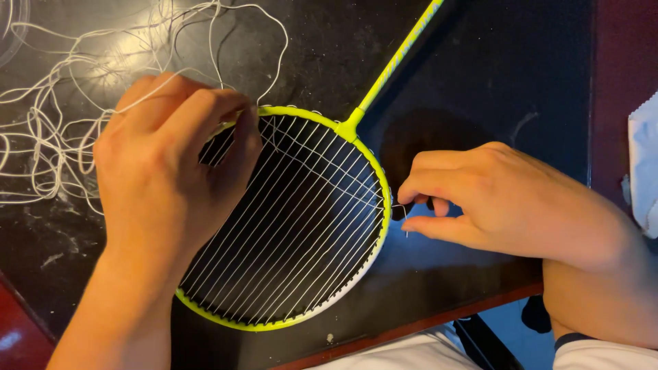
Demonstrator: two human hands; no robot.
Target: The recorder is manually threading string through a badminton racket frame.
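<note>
Two hands work on a yellow-green racket lying flat on the dark tabletop, its head toward us and its shaft running up and to the right. We judge the step in hand to be the stringing of the head: the long strings are mostly laid, and a few cross strings run near the throat. The left hand arches over the upper left rim, fingers curled and pressed together, and a white string from the loose tangle on the tabletop passes over its knuckles; whether its fingertips pinch the string we cannot tell. The right hand rests on its edge just outside the right rim, thumb and forefinger closed in a pinching grip on a short string end where it leaves the frame. A further pass would, in our judgement, call for steady tension at that end while the left hand feeds slack. A pale cloth lies at far right.
</note>
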